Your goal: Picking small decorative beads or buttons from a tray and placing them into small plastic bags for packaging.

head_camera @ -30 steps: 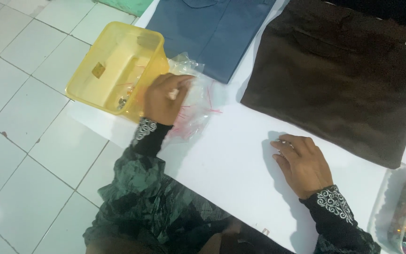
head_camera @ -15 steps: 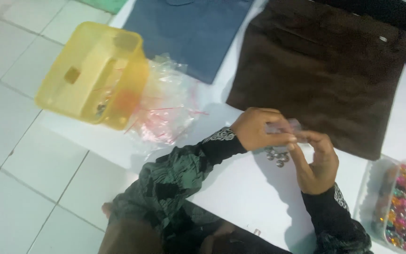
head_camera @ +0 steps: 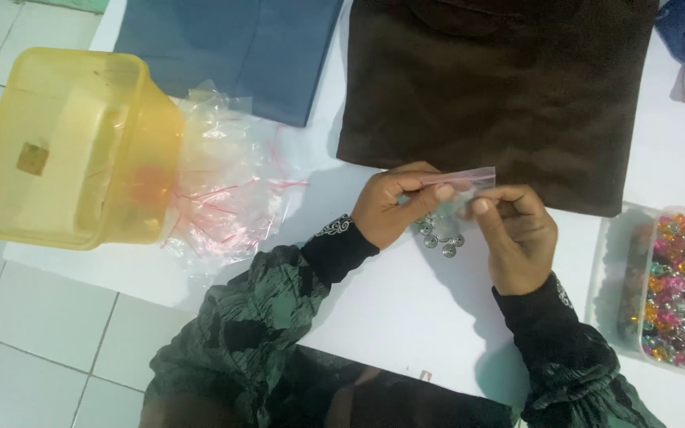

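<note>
My left hand point(head_camera: 391, 208) and my right hand point(head_camera: 517, 234) meet over the white table point(head_camera: 406, 309), both pinching a small clear zip bag point(head_camera: 463, 181) with a red seal strip along its top. Several small silver bead caps point(head_camera: 441, 238) hang in the bag's lower part, between my two hands. My left fingers grip the bag's left end, my right fingers its right side. Both wrists wear dark patterned sleeves with white lace cuffs.
A yellow plastic tub point(head_camera: 65, 150) lies on its side at the table's left edge, beside a pile of clear zip bags point(head_camera: 227, 186). A brown cloth point(head_camera: 501, 87) and a blue cloth point(head_camera: 231, 47) lie behind. A clear box of colourful beads point(head_camera: 679, 289) stands at the right.
My left hand left the bag pile by the yellow tub and came to the middle with a small bag; my right hand rose off the table and took hold of it too.
</note>
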